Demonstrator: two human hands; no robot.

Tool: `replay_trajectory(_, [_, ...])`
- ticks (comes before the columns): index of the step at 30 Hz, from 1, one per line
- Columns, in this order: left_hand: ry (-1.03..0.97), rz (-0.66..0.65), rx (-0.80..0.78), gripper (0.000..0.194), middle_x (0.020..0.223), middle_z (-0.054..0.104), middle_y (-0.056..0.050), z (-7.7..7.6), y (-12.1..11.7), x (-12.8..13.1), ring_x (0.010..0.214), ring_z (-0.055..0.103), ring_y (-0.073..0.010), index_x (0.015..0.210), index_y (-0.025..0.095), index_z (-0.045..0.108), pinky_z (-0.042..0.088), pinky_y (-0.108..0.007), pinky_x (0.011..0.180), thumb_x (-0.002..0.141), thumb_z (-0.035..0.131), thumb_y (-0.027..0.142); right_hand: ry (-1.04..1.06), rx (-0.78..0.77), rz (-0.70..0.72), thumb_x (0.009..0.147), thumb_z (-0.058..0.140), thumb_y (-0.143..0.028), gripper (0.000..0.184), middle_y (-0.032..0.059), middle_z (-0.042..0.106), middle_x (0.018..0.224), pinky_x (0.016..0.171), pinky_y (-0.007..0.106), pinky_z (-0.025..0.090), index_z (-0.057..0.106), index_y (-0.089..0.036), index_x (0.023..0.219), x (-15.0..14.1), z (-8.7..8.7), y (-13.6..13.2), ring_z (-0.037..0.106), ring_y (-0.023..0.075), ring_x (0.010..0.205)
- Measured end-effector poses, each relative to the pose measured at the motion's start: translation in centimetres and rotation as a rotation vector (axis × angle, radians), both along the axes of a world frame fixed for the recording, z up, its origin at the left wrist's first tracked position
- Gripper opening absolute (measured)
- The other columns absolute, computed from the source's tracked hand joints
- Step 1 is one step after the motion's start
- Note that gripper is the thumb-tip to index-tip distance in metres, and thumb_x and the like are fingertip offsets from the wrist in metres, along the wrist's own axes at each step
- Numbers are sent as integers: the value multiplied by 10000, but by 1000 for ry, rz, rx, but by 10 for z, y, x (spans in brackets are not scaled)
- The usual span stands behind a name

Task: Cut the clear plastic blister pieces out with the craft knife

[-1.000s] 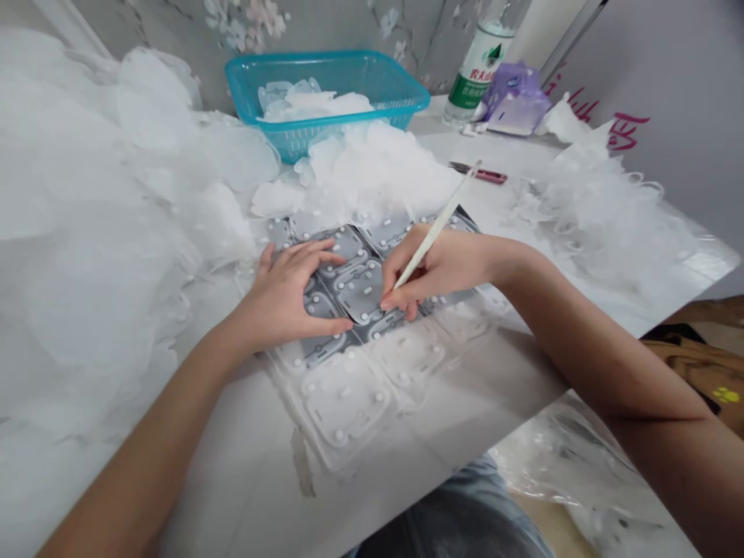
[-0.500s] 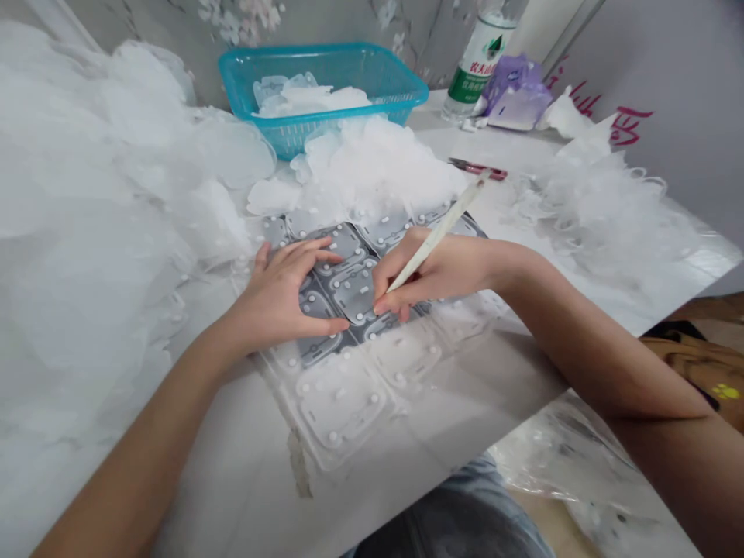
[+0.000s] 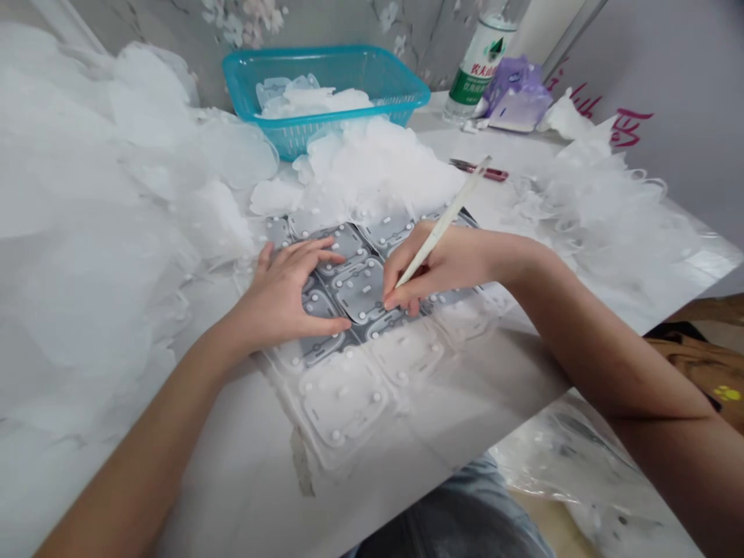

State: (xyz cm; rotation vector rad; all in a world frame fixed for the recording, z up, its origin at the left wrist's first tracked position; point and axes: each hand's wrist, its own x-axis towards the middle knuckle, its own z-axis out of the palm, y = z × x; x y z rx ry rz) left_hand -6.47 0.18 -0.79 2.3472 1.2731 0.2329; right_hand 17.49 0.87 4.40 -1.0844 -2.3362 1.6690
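1. Far left, a heap of translucent pieces [image 3: 87, 232] lies beside my left forearm.
2. My left hand [image 3: 284, 298] has kept its place over the last second: palm down, fingers spread, pinching nothing, thumb stretched rightward near a cell's corner. I judge that it braces the sheet.
3. The moulded sheet [image 3: 359, 293] lies flat beneath both hands, its rounded cells dotted with small white pegs; dark backing shows under most of it, but not under the nearest cells.
4. My right hand [image 3: 445, 260] pinches a white pen-like tool [image 3: 444, 221] between thumb and fingers. Since half a second ago my fingertips have slid slightly right along the same cell, and the tool stands a little steeper. I read that as a short stroke within one cell. My fingers hide its tip, so I can't tell whether it touches.
5. My right forearm comes in from the lower right, elbow bent, hand low over the sheet.
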Motion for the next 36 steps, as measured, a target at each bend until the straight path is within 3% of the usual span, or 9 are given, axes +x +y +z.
replay_trajectory(13, [-13,0,-19,780,1502,359,-66,3,-1,-1,1378,308,-342,1226,293,493,-8,-614,1134,578,682,683,-27,-5,25,783,670,-239,86,-10,680,650,548,176,504,673,-153,780,4,1,3,657,102,615])
replay_trajectory(18, [-16,-2,-25,781,1504,355,-68,3,-1,0,1378,303,-349,1230,287,491,-15,-620,1129,578,692,666,-33,-9,-25,777,667,-253,101,-17,667,622,535,182,519,655,-158,745,7,1,2,674,121,614])
replay_trajectory(23, [-9,-5,-4,749,1500,362,-62,3,-1,0,1377,308,-341,1225,290,489,-4,-619,1132,593,696,636,-53,70,-80,777,665,-253,117,-23,644,571,489,180,493,645,-161,708,11,-1,3,651,117,554])
replay_trajectory(29, [-5,-1,-12,765,1499,364,-60,4,-2,0,1381,303,-341,1223,289,493,-4,-608,1141,580,698,650,-45,87,-14,809,639,-279,122,-25,658,629,528,187,500,651,-171,753,13,-2,7,655,113,596])
replay_trajectory(36, [-9,4,-17,765,1498,365,-53,4,-1,0,1381,301,-350,1221,307,491,-12,-610,1142,577,683,673,-61,189,-2,823,578,-190,106,-29,628,605,503,173,446,631,-160,736,12,5,1,628,93,572])
